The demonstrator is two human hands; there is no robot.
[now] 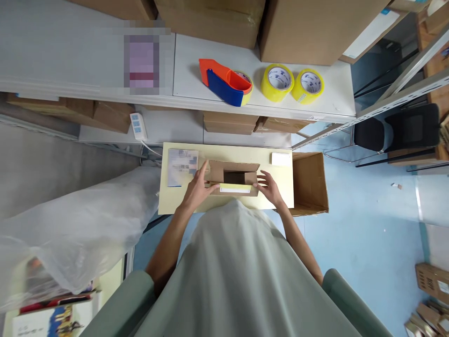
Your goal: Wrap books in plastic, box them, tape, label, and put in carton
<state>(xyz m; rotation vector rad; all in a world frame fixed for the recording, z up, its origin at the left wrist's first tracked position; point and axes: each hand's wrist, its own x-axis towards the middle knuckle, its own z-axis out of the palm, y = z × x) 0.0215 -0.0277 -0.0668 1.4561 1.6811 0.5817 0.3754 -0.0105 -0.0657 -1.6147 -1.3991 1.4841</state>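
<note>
A small cardboard box (216, 174) stands open on the pale yellow table (228, 152), its flaps spread. Along its near side lies a yellow and white strip (235, 188). My left hand (199, 189) holds the box's left side, thumb on the near flap and fingers reaching up the far side. At the right end, my right hand (270, 188) grips the near corner between thumb and fingers. A printed sheet in a clear sleeve (178, 168) lies left of the box, and a small white item (280, 159) is at the right.
Beyond the table, a shelf (189, 96) bears a tape dispenser (226, 84), yellow tape rolls (277, 83) and large cartons (315, 28). An open carton (310, 182) adjoins the table's right edge. Plastic wrap (80, 224) bulges at left; a power strip (138, 126) hangs behind.
</note>
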